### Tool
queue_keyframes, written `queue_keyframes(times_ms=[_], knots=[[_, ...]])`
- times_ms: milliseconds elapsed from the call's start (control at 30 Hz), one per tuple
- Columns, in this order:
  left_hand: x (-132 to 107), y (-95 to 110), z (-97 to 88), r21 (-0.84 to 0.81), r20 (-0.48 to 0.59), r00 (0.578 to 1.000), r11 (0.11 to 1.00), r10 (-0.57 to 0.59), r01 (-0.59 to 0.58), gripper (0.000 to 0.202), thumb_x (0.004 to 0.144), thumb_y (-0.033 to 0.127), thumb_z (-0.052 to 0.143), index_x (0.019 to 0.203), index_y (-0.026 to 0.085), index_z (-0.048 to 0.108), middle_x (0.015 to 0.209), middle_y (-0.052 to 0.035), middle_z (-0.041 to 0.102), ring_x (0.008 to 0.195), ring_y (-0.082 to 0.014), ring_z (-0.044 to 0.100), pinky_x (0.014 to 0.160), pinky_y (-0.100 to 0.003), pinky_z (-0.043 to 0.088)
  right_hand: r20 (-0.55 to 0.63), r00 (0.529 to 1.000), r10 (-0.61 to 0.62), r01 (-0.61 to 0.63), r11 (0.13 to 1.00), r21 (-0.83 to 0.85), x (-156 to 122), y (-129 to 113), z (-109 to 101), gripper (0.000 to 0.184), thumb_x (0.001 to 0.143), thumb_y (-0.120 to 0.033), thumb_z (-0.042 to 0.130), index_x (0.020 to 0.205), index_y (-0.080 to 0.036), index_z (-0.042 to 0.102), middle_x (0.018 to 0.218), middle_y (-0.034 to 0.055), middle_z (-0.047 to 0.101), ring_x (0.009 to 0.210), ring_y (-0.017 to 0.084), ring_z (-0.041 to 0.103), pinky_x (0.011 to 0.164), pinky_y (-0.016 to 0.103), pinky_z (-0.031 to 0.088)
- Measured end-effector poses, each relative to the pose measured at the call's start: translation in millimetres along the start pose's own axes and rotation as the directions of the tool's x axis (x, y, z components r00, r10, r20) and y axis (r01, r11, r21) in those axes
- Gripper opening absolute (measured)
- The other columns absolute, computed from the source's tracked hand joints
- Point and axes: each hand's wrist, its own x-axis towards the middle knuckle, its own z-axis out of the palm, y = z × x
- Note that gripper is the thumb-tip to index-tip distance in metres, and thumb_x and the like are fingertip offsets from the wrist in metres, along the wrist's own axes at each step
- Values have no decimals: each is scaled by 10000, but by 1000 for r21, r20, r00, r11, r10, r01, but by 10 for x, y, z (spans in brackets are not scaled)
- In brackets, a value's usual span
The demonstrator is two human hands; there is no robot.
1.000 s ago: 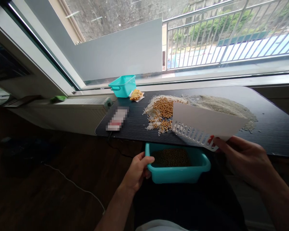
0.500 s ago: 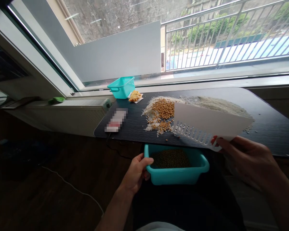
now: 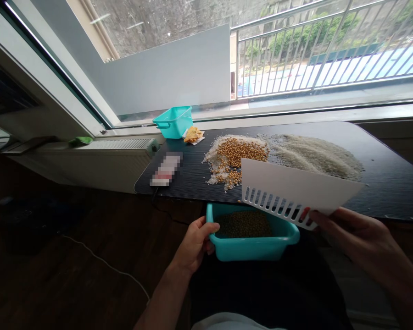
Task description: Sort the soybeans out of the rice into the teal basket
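My left hand (image 3: 195, 245) grips the left rim of a teal plastic tub (image 3: 253, 248) held just below the front edge of the black table (image 3: 392, 183); the tub holds soybeans (image 3: 245, 224). My right hand (image 3: 351, 238) pinches a white slotted scraper (image 3: 292, 190), its slotted edge hanging over the table's front edge above the tub. Behind the scraper lies a pile of soybeans mixed with rice (image 3: 234, 156), and a wider spread of white rice (image 3: 313, 153) to its right.
A second, smaller teal tub (image 3: 174, 121) stands at the table's back left by the window sill, with yellow snack pieces on paper (image 3: 193, 134) beside it. A blurred pink-white item (image 3: 165, 169) lies left on the table. A radiator (image 3: 99, 158) and a floor cable (image 3: 103, 263) are to the left.
The scraper has slid toward me, from resting on the table to overhanging its front edge above the tub. My left hand and the tub have stayed put.
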Motion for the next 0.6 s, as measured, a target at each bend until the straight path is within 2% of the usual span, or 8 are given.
queue_keyframes(times_ms=[100,267,500,600], knots=[[2,4,0,2,-5,1000,1000,-1,1,335,569,377,796,641,195,524,393,109,393,341,-40,294,367,-189,207,1,1000,-19,19,1000,9,57,-29,91,398,566,-577,831,811,-264,849,822,46,814,796,315,754,806,437,623],[-1,0,4,-3,-15,1000,1000,-7,7,345,564,386,809,659,188,543,400,108,400,341,-40,306,372,-187,203,95,995,-38,37,999,13,125,-56,168,336,611,-522,819,820,-261,848,822,38,814,819,305,755,814,420,623],[7,-28,-25,-14,-8,1000,1000,-4,4,381,575,397,830,667,199,517,408,115,391,345,-41,310,375,-185,222,-103,994,-22,16,998,-59,199,43,126,378,658,-558,769,856,-241,826,799,43,802,772,279,737,806,422,599],[10,-27,-29,-11,-2,1000,1000,-5,5,371,577,395,825,671,195,527,414,115,393,350,-42,311,374,-185,227,-193,978,-76,55,992,-111,226,51,108,393,689,-586,730,842,-233,810,791,42,793,752,260,724,786,405,585]])
